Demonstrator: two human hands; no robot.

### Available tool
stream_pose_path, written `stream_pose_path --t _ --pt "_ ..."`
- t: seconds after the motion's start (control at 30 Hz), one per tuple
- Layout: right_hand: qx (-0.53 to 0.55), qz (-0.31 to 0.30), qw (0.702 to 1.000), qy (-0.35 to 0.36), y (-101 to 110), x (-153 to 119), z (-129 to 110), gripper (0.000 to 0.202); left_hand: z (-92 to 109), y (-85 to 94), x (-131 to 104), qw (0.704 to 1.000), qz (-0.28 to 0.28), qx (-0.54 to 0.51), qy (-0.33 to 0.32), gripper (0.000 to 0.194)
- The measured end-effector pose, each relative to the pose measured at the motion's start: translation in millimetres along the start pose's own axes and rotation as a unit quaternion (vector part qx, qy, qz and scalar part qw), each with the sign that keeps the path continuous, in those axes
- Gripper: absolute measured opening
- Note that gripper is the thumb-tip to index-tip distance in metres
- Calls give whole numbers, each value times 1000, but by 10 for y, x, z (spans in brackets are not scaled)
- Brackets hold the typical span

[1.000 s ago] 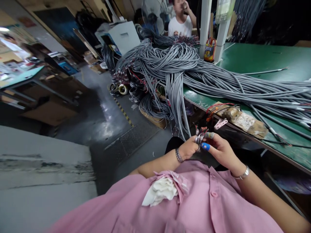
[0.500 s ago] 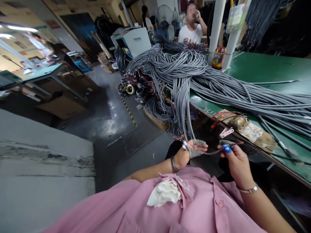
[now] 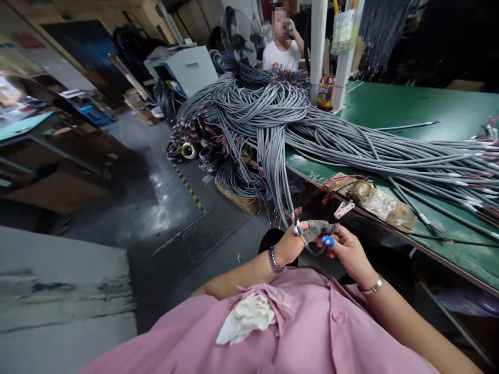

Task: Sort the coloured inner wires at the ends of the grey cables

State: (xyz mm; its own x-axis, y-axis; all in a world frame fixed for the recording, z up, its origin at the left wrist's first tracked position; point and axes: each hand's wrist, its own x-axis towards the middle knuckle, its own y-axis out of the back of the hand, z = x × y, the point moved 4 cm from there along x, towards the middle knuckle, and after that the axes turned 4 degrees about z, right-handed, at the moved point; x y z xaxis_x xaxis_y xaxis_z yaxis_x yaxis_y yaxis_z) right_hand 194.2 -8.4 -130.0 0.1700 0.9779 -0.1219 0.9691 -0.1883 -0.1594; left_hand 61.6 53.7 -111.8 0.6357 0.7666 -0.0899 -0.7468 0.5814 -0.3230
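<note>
My left hand (image 3: 293,245), with grey covers on some fingers, is closed around a grey cable end whose thin coloured wires (image 3: 295,213) stick up above it. My right hand (image 3: 345,249), a blue cover on its thumb, pinches the end of a grey cable close to the left fingertips. Between the two hands, that cable (image 3: 317,252) bends down in a short loop. More grey cables (image 3: 275,161) hang over the table edge down to my left hand. The fingers hide the tip in my right hand.
The green table (image 3: 393,111) bears a big pile of grey cables (image 3: 265,106). A pink clip (image 3: 343,210) and a taped cardboard piece (image 3: 376,202) sit at its near edge. A person in a white shirt (image 3: 281,54) is behind the table. Cable coils (image 3: 244,179) lie below.
My right hand has moved left with the cable end, up to my left hand. My left fingers, outstretched before, have curled in. The view has turned to the right.
</note>
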Motion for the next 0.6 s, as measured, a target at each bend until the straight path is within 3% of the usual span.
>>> stream_pose_path --t 0.13,0.33,0.43,0.6 --pt "49 35 998 3 37 -29 76 35 -56 -166 13 999 -31 25 25 57" --pt "-30 64 996 53 118 -79 76 24 -144 -149 0 992 -31 104 57 64" --pt "-58 86 993 47 146 -81 30 23 -161 -120 -4 990 -21 130 42 60" --pt "8 100 995 6 161 -69 -52 24 -172 -116 -46 989 -2 141 48 46"
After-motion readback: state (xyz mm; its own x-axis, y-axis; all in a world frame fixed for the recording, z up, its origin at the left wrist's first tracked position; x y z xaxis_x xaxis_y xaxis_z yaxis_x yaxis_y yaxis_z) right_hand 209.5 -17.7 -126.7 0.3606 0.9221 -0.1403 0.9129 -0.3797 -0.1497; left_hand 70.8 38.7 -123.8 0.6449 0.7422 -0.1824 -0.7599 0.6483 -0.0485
